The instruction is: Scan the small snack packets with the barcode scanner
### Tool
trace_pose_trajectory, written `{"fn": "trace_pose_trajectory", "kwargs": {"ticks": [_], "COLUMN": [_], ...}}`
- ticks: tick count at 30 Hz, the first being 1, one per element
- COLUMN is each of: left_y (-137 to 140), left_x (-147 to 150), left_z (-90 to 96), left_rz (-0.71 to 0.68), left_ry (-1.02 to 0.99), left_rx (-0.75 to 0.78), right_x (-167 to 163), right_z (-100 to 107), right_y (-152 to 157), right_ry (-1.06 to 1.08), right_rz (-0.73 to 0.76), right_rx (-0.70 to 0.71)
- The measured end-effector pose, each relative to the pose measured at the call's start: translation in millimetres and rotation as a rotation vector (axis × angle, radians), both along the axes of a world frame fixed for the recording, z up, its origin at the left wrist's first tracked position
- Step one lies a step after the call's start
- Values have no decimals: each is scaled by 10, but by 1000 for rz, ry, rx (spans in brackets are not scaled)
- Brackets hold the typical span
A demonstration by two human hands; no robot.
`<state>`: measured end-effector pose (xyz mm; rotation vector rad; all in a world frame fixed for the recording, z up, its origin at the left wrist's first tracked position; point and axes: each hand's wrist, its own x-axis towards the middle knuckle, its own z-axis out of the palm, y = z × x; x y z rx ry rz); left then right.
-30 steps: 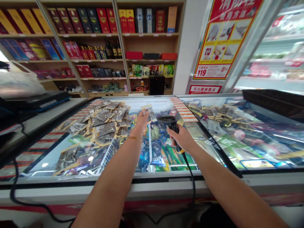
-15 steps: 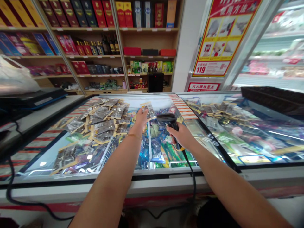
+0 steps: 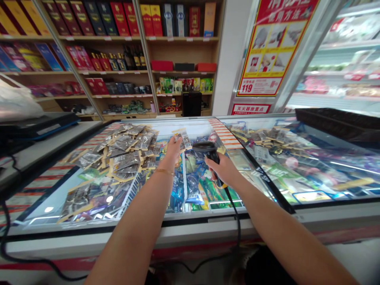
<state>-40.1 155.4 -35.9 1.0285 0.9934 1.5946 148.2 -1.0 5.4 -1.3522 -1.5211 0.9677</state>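
My left hand (image 3: 173, 148) is closed on the edge of a small clear-fronted snack packet (image 3: 184, 139), just above the glass lid. In my right hand (image 3: 221, 168) is a black barcode scanner (image 3: 206, 148), gripped by its handle. Its wide head faces toward the packet, a short gap away, and a black cable (image 3: 233, 204) hangs from the handle. Left of my left hand, many similar packets with brown contents lie in a loose pile (image 3: 127, 148) on the freezer's glass top. My fingertips behind the packet are partly hidden.
Under the glass of the chest freezer (image 3: 208, 223) are colourful bagged goods in wire baskets. More packets (image 3: 273, 134) lie on the right-hand lid, near a dark tray (image 3: 332, 124). A scale-like device (image 3: 44, 124) with a white plastic bag stands at left. Shelves (image 3: 184, 38) of boxes line the back.
The view has shifted slightly, so the scene sits a little further left. Both hands keep their holds on the packet and the scanner, with almost no change between them.
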Motion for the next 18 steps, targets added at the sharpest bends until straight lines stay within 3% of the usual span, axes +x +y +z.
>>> {"fn": "trace_pose_trajectory", "kwargs": {"ticks": [18], "left_y": [-22], "left_x": [3], "left_z": [14], "left_rz": [-28], "left_ry": [-70], "left_rx": [-10], "right_x": [5], "right_z": [7], "right_y": [-24], "right_ry": [24], "right_rz": [18], "right_rx": [-6]}}
